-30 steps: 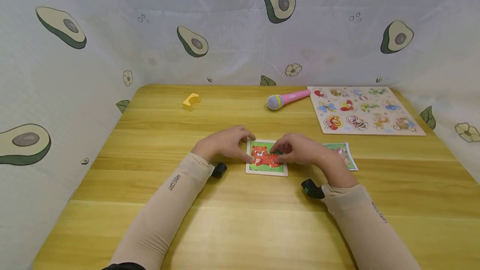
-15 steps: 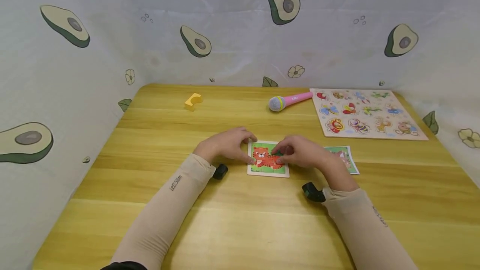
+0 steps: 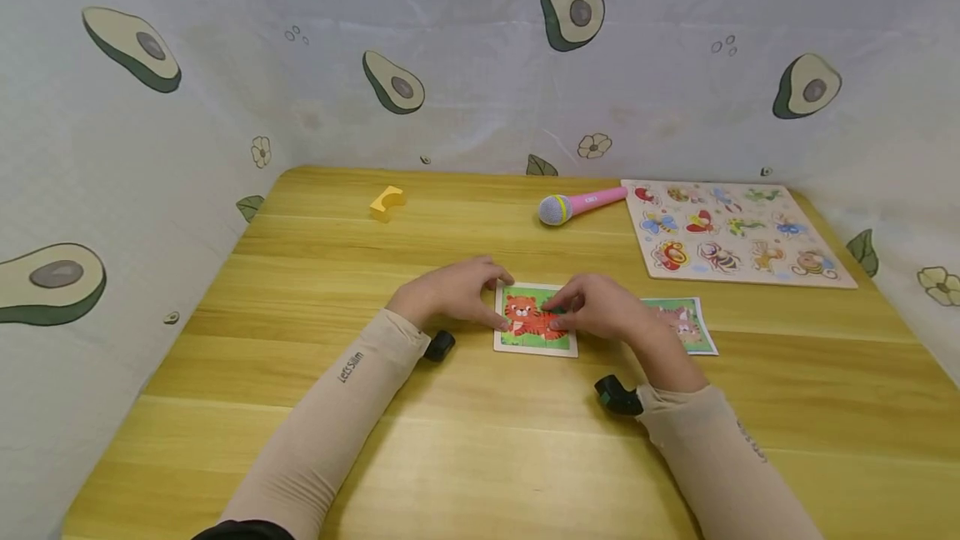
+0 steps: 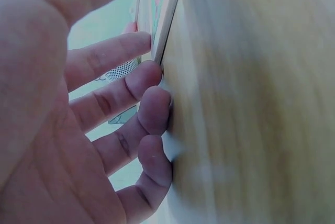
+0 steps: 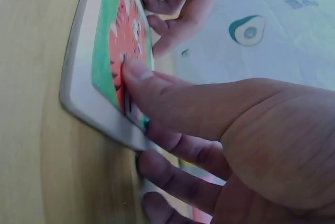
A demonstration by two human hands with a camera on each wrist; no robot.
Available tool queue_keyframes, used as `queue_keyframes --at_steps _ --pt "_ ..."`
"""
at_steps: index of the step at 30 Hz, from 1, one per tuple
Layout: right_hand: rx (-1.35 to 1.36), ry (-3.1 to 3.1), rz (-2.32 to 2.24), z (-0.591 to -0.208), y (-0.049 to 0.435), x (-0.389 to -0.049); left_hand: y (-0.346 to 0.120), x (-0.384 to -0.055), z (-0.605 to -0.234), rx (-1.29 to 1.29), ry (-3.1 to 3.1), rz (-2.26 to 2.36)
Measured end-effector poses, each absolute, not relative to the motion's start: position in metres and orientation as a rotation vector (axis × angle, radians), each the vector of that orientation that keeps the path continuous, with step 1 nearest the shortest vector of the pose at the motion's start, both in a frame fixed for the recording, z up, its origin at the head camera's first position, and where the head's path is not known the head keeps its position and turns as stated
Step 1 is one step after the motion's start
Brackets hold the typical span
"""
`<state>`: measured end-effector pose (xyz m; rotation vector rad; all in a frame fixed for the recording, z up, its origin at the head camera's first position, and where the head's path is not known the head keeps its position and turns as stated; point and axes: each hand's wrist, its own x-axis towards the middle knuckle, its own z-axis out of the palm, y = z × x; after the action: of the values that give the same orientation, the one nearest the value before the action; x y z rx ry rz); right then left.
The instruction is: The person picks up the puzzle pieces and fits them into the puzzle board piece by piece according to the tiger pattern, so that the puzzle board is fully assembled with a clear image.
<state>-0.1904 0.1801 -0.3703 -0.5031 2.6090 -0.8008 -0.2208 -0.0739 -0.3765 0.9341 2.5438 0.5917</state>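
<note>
A small square jigsaw puzzle [image 3: 536, 342] with a pale border and an orange tiger on green lies on the table in the head view. My left hand [image 3: 453, 290] is at its left side: the thumb tip touches the board's left part, and the fingers rest by the edge and on the table. In the left wrist view those fingers [image 4: 138, 80] are loosely bent beside the board's edge. My right hand [image 3: 600, 307] pinches a puzzle piece at the tiger's body between thumb and index finger. The thumb [image 5: 138, 72] covers part of that piece in the right wrist view.
A card with a pink animal picture [image 3: 686, 325] lies partly behind my right wrist. At the back stand out a pink toy microphone [image 3: 585, 203], a wooden insect puzzle board [image 3: 738, 232] and a yellow arched block [image 3: 387, 202]. An avocado-print curtain [image 3: 480, 40] surrounds the wooden table [image 3: 495, 457].
Both hands stay at the tiger puzzle with nearly the same hold. The right wrist has dropped slightly towards me and to the left. The head view has shifted a little.
</note>
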Motion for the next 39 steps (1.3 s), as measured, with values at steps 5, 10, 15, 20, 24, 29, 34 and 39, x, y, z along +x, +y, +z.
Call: queue_keyframes --at_steps 5,10,15,20,24,29,34,39 --pt "-0.450 2.630 -0.782 -0.368 0.176 -0.189 -0.074 -0.219 -0.376 0.927 2.539 0.597" --pt "-0.528 2.673 -0.705 -0.365 0.176 -0.188 -0.074 -0.219 -0.376 0.930 2.541 0.598" --pt "-0.586 2.663 -0.722 -0.368 0.181 -0.189 -0.074 -0.220 -0.377 0.928 2.543 0.595" --pt "-0.476 2.642 -0.829 -0.371 0.182 -0.192 -0.073 -0.220 -0.377 0.946 2.543 0.586" --pt "-0.424 2.627 -0.912 -0.377 0.186 -0.195 -0.073 -0.221 -0.377 0.942 2.539 0.589" --pt "-0.457 2.627 -0.933 -0.382 0.189 -0.197 -0.073 -0.221 -0.377 0.928 2.539 0.592" --pt "-0.473 2.631 -0.904 -0.380 0.187 -0.197 -0.073 -0.221 -0.376 0.911 2.534 0.599" --pt "-0.419 2.639 -0.913 -0.381 0.188 -0.199 -0.073 -0.221 -0.376 0.921 2.539 0.590"
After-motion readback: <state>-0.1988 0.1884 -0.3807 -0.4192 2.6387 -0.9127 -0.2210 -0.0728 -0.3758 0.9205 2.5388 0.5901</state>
